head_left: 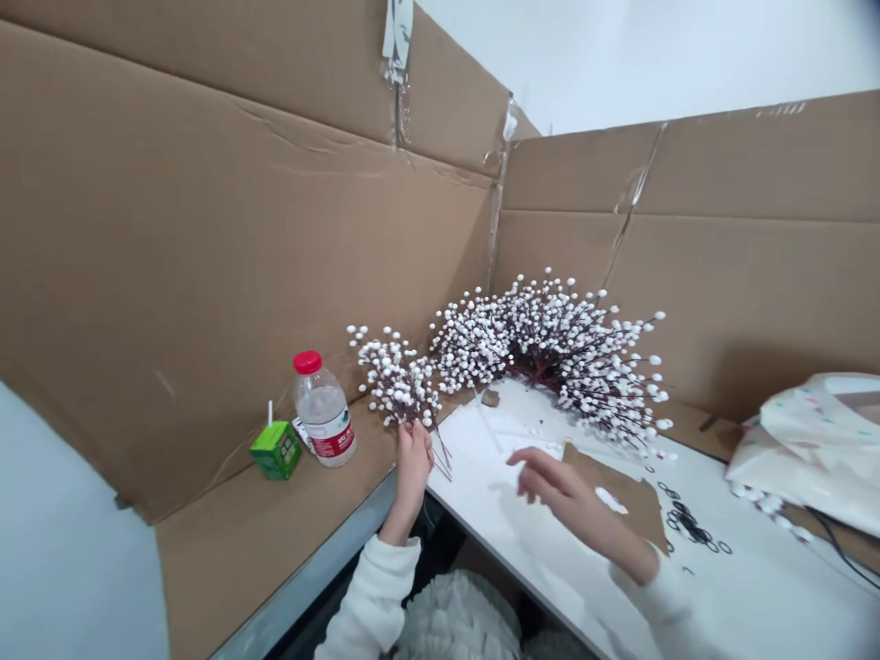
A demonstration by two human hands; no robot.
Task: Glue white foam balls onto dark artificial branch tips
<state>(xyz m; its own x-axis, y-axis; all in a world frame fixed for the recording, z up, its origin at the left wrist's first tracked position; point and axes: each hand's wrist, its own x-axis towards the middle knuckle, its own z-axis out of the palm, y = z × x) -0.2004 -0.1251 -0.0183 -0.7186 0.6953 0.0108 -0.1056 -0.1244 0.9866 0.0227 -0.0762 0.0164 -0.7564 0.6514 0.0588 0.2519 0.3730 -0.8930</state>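
Observation:
My left hand (pixel 413 458) is closed round the stems of a small bunch of white berry sprays (pixel 397 371); thin dark stem ends stick out below it over the table edge. Over the white table, my right hand (pixel 554 481) is held with its fingers apart and partly bent, and nothing shows in it. Beyond both hands lies a large fanned-out pile of white berry sprays (pixel 550 339) with dark stems. A torn piece of brown cardboard (pixel 636 500) rests beneath and beside my right forearm, with a small white scrap on it.
Black rings (pixel 689 524) lie scattered on the white table (pixel 495 541). Leftward stand a clear bottle (pixel 326 412) with a red cap and a green drink carton (pixel 276 451) with a straw. A white plastic bag (pixel 804 445) sits far right. Tall cardboard walls (pixel 240 229) enclose the back.

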